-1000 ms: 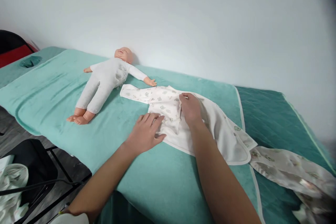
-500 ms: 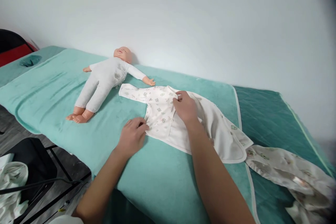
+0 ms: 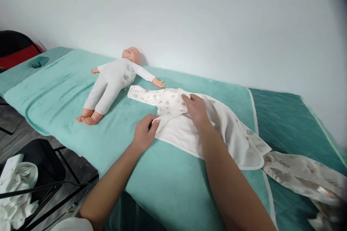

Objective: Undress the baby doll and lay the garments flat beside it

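A white baby shirt (image 3: 169, 99) with small printed figures lies spread on the green cover, one sleeve pointing left. My left hand (image 3: 145, 131) pinches the lower edge of its front panel and holds it folded up, so the plain white inside shows. My right hand (image 3: 196, 108) is closed on the shirt's front near the neckline. To the right, the opened white panel (image 3: 230, 133) of the garment lies loosely rumpled, partly hidden behind my right forearm. Beyond my left hand a baby doll (image 3: 114, 75) in a white bodysuit rests on its back, arms spread.
The massage table (image 3: 54, 90) stands against a white wall under a green cover. Another printed cloth (image 3: 306, 173) lies crumpled at the right. A black chair (image 3: 40, 173) with white cloths (image 3: 21, 184) is at lower left; a red and black chair (image 3: 18, 54) stands at far left.
My left hand has lifted the shirt's front panel edge and moved it up, folding it back and uncovering the white inside. My right hand stays at the neckline. The view has shifted slightly left.
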A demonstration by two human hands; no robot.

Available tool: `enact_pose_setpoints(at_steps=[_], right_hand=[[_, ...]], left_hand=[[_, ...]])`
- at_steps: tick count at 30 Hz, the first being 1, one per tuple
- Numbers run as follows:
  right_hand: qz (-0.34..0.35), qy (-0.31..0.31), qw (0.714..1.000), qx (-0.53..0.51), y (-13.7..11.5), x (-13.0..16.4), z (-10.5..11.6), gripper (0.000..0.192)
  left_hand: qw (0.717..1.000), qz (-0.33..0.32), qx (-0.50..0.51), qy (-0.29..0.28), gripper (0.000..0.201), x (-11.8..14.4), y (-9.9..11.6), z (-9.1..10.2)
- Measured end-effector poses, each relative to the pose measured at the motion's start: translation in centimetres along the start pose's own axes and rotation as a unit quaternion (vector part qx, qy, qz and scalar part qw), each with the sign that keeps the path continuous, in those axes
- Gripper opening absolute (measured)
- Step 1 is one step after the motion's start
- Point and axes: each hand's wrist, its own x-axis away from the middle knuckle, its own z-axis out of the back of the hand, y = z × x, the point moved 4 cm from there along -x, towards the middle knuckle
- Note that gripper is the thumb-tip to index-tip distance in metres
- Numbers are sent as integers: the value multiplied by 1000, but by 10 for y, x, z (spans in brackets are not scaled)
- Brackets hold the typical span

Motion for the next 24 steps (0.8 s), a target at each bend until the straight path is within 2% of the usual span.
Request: enact_pose_setpoints(at_steps=[3, 5, 7, 10, 13, 16, 19, 21, 24], right_hand=[[-63, -37, 983, -167, -9, -3, -16, 28], [-61, -63, 969, -230, -22, -6, -32, 25], [-37, -100, 964, -242, -33, -8, -50, 23], [12, -144, 969, -201, -37, -4, -71, 24], [89, -132, 976, -146, -33, 12, -71, 25], [153, -117, 978, -76, -32, 36, -48, 26], [203, -93, 974, 37, -29, 60, -9, 28], [238, -50, 962, 126, -22, 71, 25, 30], [245, 67, 935, 246, 0, 76, 80, 35]], left_hand=[[985, 115, 109, 71, 25, 5, -13, 9], [970, 145, 146, 127, 20, 10, -21, 15], [956, 161, 144, 198, 13, 17, -28, 22], [946, 155, 86, 270, 15, 27, -36, 31], [953, 66, -11, 295, 29, 35, -34, 36], [959, -59, -115, 251, 26, 37, -22, 33], [965, -148, -175, 126, 31, 33, -12, 20], [966, -155, -197, 69, 35, 29, -11, 14], [966, -104, -220, 84, 32, 25, -15, 13]])
